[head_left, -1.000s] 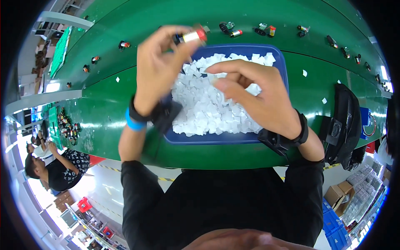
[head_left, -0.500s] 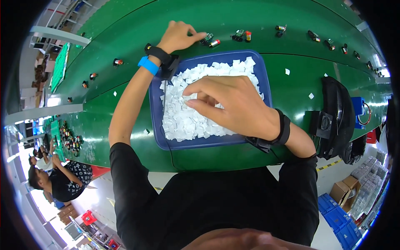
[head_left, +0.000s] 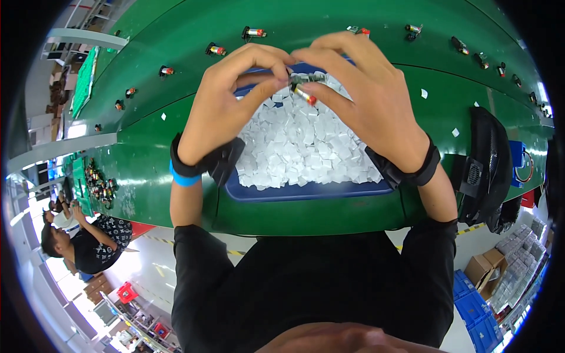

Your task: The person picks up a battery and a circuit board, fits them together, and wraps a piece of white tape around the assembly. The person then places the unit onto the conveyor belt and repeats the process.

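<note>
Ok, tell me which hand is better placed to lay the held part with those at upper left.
Left, probably: the left hand seems to pinch the held part and is nearer the red-ended parts at upper left; the right hand is farther over.

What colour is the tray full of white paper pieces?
The tray is dark blue, seen best in the head view.

The head-worn fisheye looks down from close above; it faces the green bench (head_left: 318, 217).

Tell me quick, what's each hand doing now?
Left hand: pinching a circuit board with red-ended cylinder.
Right hand: curled beside it; grip can't be told.
</note>
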`<state>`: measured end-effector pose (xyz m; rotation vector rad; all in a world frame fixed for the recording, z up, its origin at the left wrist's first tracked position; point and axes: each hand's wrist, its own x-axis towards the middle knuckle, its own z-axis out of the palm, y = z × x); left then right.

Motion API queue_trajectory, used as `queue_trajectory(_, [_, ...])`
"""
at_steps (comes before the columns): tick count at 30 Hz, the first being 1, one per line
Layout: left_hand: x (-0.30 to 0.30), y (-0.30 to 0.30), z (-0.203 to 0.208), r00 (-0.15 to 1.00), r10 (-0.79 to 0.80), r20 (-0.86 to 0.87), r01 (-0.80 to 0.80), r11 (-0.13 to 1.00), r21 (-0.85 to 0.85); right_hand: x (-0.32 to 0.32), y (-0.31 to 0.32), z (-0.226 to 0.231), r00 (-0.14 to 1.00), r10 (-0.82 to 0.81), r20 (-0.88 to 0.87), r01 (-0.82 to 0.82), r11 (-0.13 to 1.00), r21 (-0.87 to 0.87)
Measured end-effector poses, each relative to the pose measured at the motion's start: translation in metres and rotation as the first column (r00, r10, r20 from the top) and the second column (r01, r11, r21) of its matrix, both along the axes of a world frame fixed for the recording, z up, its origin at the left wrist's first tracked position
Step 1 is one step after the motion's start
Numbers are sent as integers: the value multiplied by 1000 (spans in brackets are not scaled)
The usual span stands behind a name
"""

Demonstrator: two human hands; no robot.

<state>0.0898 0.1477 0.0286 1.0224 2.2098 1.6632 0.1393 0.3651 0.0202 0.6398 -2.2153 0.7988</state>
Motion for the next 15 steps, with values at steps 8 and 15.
queue_trajectory(8, [21,-8,12,768,38,-639,-145,983,-115,6,-2,-3,994,105,7,-105,994,-17])
queue_trajectory(15, [10,-41,13,805,-64,590,29,997,68,10,-6,15,981,176,-83,-157,969,193])
